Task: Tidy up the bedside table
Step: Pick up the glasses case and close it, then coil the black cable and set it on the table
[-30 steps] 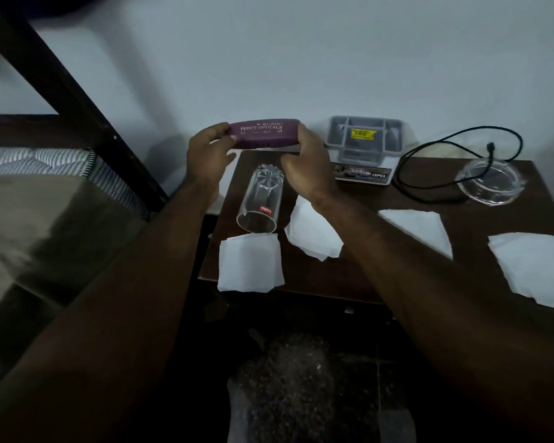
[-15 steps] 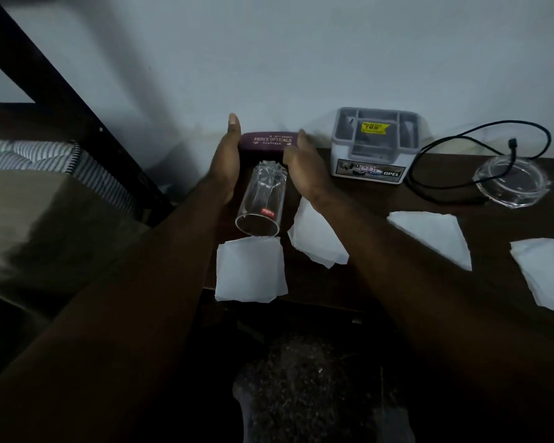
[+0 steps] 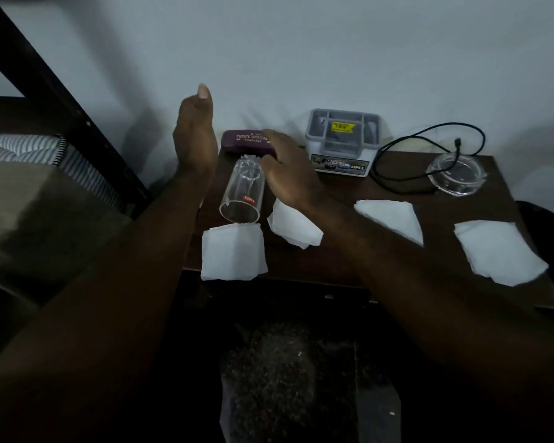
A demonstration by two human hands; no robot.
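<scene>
Sitting on the table are four white tissues, one glass tumbler, one spectacle case, one grey organiser, one black cable and one clear dish.

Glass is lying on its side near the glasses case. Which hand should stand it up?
Right, probably. The right hand hovers open, palm down, beside the closed end of the glass. The left hand is raised, open, up by the wall and clear of it.
</scene>
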